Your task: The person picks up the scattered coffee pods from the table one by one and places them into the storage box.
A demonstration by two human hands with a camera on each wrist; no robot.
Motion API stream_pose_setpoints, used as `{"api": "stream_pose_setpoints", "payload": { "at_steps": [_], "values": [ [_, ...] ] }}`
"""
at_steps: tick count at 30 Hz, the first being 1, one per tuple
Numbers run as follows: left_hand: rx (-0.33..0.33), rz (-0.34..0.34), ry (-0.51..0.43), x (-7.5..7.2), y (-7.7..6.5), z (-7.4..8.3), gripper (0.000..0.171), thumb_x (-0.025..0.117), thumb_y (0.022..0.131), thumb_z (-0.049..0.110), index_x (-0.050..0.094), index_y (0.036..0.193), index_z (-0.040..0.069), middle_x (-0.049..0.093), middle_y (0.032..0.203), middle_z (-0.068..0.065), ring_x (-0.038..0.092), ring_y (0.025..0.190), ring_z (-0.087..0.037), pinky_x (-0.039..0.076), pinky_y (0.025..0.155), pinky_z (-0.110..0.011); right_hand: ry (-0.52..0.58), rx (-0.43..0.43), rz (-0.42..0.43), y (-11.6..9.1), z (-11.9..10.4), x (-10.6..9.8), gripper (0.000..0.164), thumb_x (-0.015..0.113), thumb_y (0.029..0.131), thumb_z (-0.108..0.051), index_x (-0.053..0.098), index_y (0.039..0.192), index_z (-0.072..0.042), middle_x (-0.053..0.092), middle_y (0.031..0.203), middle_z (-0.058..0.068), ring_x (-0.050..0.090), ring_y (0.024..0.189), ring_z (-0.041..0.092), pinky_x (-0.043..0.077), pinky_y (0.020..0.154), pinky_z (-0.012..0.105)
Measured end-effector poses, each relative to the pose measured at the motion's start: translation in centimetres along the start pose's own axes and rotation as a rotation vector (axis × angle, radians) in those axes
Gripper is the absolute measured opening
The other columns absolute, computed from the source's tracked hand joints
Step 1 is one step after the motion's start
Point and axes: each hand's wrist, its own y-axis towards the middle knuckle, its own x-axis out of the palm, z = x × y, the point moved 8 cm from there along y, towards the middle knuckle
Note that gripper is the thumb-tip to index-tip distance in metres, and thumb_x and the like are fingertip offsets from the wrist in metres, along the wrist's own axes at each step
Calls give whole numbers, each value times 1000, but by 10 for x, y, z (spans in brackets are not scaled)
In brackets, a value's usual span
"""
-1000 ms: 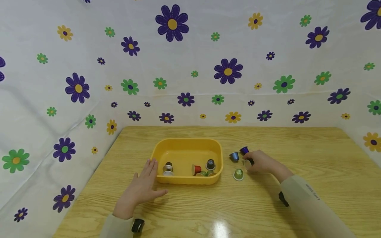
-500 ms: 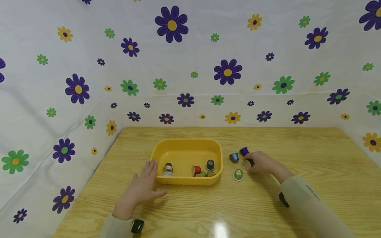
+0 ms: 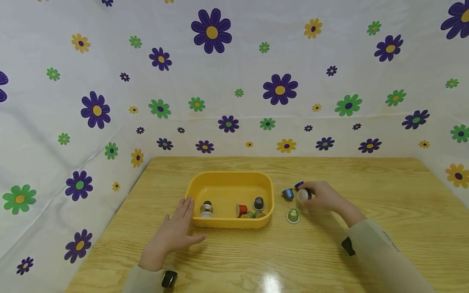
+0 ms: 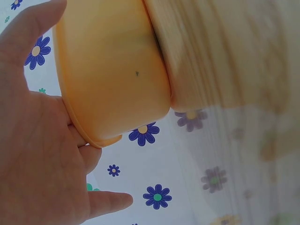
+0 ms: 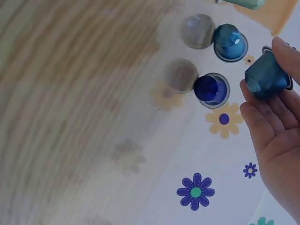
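Note:
My right hand (image 3: 326,198) pinches a coffee capsule (image 5: 267,75), teal-blue in the right wrist view; in the head view its pale round lid faces me. Just beyond it is a dark blue capsule (image 5: 211,90), partly hidden by the fingers in the head view. A light blue capsule (image 3: 288,194) lies to its left, and a green capsule (image 3: 293,216) sits lid-down nearer me. My left hand (image 3: 174,230) rests against the left end of the yellow tray (image 3: 231,222), its fingers extended and touching the rim, thumb spread away.
Inside the tray, a red capsule (image 3: 241,209), a dark capsule (image 3: 259,203) and green ones gather at the right front. Some silvery and white capsules (image 3: 207,207) lie at its left. A flower-printed cloth (image 3: 234,69) stands behind the wooden table (image 3: 348,171).
My right hand has raised its capsule a little off the table, and the lid has turned more towards me. The left hand and the tray have stayed put.

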Motion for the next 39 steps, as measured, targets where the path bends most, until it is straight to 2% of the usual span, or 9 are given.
{"api": "stream_pose_setpoints", "payload": {
  "at_steps": [5, 10, 18, 27, 39],
  "values": [
    [2, 4, 2, -1, 0, 1, 99, 59, 76, 54, 9, 140, -3, 6, 145, -18, 0, 132, -31, 15, 90, -67, 98, -20, 53, -2, -3, -6, 39, 67, 76, -6, 56, 111, 7, 57, 109, 21, 52, 102, 35, 42, 84, 46],
    [3, 7, 5, -1, 0, 1, 100, 58, 76, 55, 9, 140, -3, 6, 145, -18, 0, 132, -31, 15, 90, -67, 190, -22, 89, -3, -6, -10, 43, 67, 78, -10, 53, 114, 10, 56, 110, 22, 51, 104, 36, 42, 85, 44],
    [1, 5, 0, -2, 0, 1, 100, 59, 76, 55, 9, 140, -3, 5, 145, -18, 0, 132, -31, 14, 90, -67, 351, 45, 132, -5, -5, -12, 48, 67, 79, -13, 49, 119, 8, 55, 112, 21, 54, 101, 32, 47, 80, 35],
    [-3, -1, 3, -3, -1, 2, 99, 59, 76, 54, 10, 140, -4, 6, 145, -19, 0, 132, -32, 15, 90, -67, 556, 79, 163, -6, -3, -9, 52, 67, 79, -17, 48, 121, 7, 55, 111, 21, 55, 99, 27, 47, 77, 28],
    [-1, -4, 9, -1, 0, 2, 100, 59, 76, 54, 9, 140, -4, 5, 145, -19, 0, 132, -33, 15, 90, -66, 605, 81, 196, -2, -4, -4, 53, 66, 80, -17, 46, 122, 8, 54, 112, 21, 56, 97, 24, 47, 77, 27]
  ]
}}
